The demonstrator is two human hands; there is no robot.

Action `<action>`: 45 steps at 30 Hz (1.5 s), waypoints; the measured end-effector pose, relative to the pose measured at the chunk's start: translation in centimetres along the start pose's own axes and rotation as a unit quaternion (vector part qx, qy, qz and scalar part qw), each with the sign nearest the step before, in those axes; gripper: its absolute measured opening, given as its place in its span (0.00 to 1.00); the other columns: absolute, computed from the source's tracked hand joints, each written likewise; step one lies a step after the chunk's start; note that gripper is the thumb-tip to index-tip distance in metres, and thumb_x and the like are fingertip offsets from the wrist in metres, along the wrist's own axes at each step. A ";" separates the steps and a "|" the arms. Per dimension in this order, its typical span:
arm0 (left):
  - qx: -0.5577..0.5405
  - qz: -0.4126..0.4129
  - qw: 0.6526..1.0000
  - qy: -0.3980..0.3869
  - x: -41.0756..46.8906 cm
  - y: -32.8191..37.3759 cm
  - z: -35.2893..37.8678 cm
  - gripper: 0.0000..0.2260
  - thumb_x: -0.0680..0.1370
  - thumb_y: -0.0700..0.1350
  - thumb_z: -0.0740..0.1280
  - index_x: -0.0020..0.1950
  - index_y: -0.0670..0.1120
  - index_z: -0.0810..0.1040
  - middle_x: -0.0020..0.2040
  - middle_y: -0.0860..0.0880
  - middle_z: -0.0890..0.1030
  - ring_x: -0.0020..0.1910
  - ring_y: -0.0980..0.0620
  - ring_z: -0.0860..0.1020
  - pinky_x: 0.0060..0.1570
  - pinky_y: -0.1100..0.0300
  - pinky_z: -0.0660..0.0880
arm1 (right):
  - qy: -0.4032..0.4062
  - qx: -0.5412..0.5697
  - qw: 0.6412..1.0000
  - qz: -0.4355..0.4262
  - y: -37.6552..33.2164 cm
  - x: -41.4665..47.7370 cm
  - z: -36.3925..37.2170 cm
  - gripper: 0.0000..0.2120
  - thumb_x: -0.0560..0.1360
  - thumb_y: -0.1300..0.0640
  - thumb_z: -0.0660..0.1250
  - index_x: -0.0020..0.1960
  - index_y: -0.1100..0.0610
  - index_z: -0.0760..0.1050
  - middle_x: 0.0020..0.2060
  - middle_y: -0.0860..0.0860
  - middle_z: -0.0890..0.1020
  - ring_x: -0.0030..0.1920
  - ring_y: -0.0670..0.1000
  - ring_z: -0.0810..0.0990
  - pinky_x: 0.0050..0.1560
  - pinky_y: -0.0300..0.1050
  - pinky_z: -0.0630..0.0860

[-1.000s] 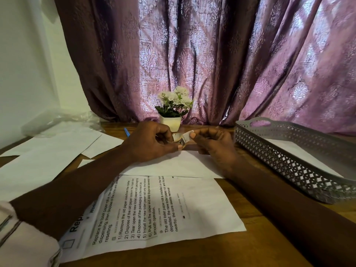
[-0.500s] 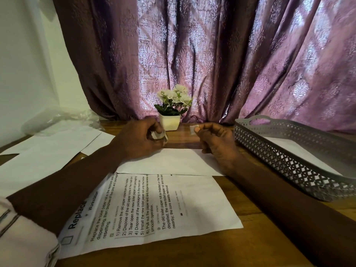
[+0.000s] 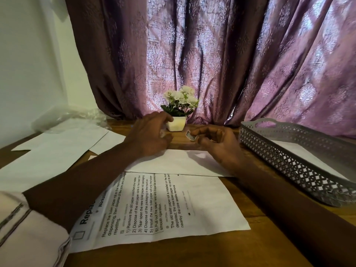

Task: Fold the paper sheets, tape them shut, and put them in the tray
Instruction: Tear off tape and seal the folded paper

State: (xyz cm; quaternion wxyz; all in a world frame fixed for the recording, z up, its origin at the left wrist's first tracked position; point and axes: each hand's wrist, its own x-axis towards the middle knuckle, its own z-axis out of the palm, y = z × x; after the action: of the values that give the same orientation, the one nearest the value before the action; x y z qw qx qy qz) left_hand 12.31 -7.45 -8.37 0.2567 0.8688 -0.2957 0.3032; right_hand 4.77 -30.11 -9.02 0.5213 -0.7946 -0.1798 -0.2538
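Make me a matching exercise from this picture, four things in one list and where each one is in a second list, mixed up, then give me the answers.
Things:
1. piece of tape
2. flower pot
3. printed sheet
4. tray

Places:
A. on the right side of the table, with a white sheet lying inside it
B. pinched in the fingertips of the right hand
C. flat on the table, nearest the person
D. at the back, in front of the curtain

Pairs: 1-B, 2-D, 3-C, 4-A
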 end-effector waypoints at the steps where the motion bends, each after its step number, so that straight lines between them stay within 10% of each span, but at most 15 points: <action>1: -0.075 -0.004 0.997 -0.002 0.0 0.9 0.0 0.19 0.71 0.57 0.70 0.60 0.52 0.78 0.54 0.53 0.83 0.53 0.50 0.82 0.54 0.49 0.79 | 0.005 -0.002 1.000 -0.002 0.0 0.0 -0.1 0.06 0.76 0.66 0.73 0.49 0.57 0.85 0.48 0.50 0.88 0.50 0.53 0.86 0.54 0.50 0.84; 6: -0.323 -0.072 0.942 -0.055 -0.2 3.5 0.6 0.17 0.70 0.59 0.76 0.51 0.49 0.84 0.44 0.48 0.87 0.45 0.49 0.86 0.49 0.49 0.83 | -0.008 -0.048 0.998 -0.028 0.1 0.0 0.0 0.05 0.75 0.66 0.75 0.49 0.58 0.84 0.41 0.53 0.87 0.40 0.51 0.85 0.47 0.57 0.84; 11: -0.320 -0.078 0.942 -0.067 -0.4 3.2 0.7 0.07 0.72 0.39 0.78 0.47 0.48 0.86 0.41 0.50 0.87 0.40 0.55 0.84 0.45 0.54 0.82 | -0.013 -0.027 1.000 -0.003 0.2 0.0 -0.1 0.13 0.76 0.68 0.73 0.60 0.58 0.82 0.45 0.58 0.88 0.46 0.60 0.87 0.48 0.62 0.84; 15: -0.346 -0.087 0.932 -0.062 -0.6 3.1 0.8 0.10 0.74 0.33 0.75 0.44 0.49 0.85 0.39 0.49 0.87 0.38 0.56 0.84 0.41 0.61 0.80 | -0.008 -0.001 0.999 0.032 0.3 0.0 0.1 0.08 0.77 0.67 0.72 0.49 0.55 0.85 0.40 0.53 0.88 0.38 0.54 0.84 0.46 0.61 0.83; 27: -0.293 -0.009 0.953 -0.070 -0.7 3.4 1.4 0.06 0.75 0.35 0.75 0.48 0.45 0.85 0.43 0.49 0.87 0.43 0.49 0.85 0.46 0.53 0.84 | -0.045 0.013 0.998 0.046 0.2 0.3 -0.3 0.12 0.74 0.68 0.75 0.57 0.62 0.82 0.44 0.52 0.86 0.40 0.44 0.84 0.39 0.38 0.80; 34: -0.226 0.019 0.971 -0.075 -1.6 3.5 2.6 0.17 0.72 0.49 0.75 0.60 0.51 0.80 0.50 0.55 0.83 0.50 0.55 0.83 0.52 0.52 0.82 | 0.091 -0.051 0.989 0.102 1.8 1.4 -2.4 0.04 0.70 0.62 0.81 0.43 0.58 0.86 0.41 0.54 0.88 0.44 0.58 0.88 0.48 0.57 0.86; 45: -0.128 0.070 0.979 -0.143 -2.1 3.2 3.5 0.07 0.78 0.52 0.71 0.54 0.54 0.84 0.51 0.58 0.83 0.52 0.62 0.80 0.55 0.55 0.79 | 0.107 -0.135 0.943 0.284 2.3 0.8 -5.0 0.09 0.66 0.62 0.82 0.37 0.61 0.82 0.31 0.55 0.83 0.23 0.47 0.75 0.25 0.39 0.70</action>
State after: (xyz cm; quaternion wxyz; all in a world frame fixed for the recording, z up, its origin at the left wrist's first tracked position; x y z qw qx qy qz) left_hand 10.16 -11.13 -11.31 0.2985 0.8403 -0.4260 0.1526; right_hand 5.60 -35.58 -8.60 0.4761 -0.8437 0.1455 -0.2008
